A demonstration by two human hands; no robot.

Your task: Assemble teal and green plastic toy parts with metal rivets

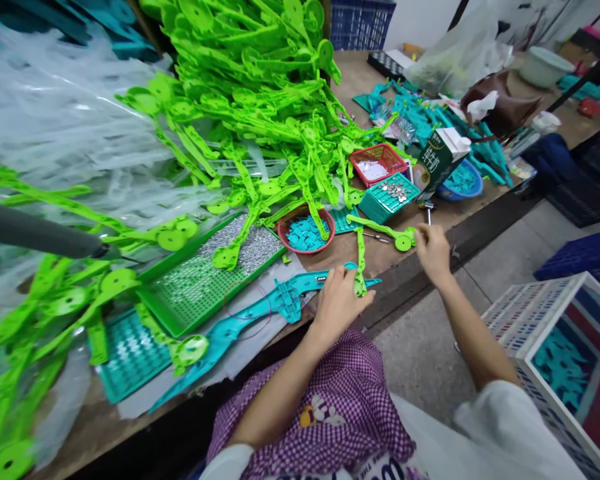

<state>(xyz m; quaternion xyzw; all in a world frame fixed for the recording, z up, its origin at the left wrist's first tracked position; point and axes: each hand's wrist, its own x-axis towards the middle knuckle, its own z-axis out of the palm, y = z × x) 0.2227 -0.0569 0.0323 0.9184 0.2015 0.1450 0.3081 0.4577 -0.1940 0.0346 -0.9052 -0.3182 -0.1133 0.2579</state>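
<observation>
My left hand [337, 300] is closed at the right end of a long, bright blue plastic gun-shaped part [237, 320], which lies along the table's front edge. A bright green plastic arm [361, 257] stands against that end, its lower tip by my left fingers. My right hand [434, 253] is raised at the table edge with its fingers pinched together. Beside its fingertips is the round end of another green arm [403, 242]; I cannot tell whether they grip it or something small. A screwdriver-like tool [377, 237] lies behind the green arms.
A green tray [180, 323] of small metal pieces and a red basket [306, 249] of blue pieces stand behind the blue part. Green arms [260, 87] are heaped behind. A dark power tool [40, 230] juts in from the left. A milk carton [443, 160] stands at the right.
</observation>
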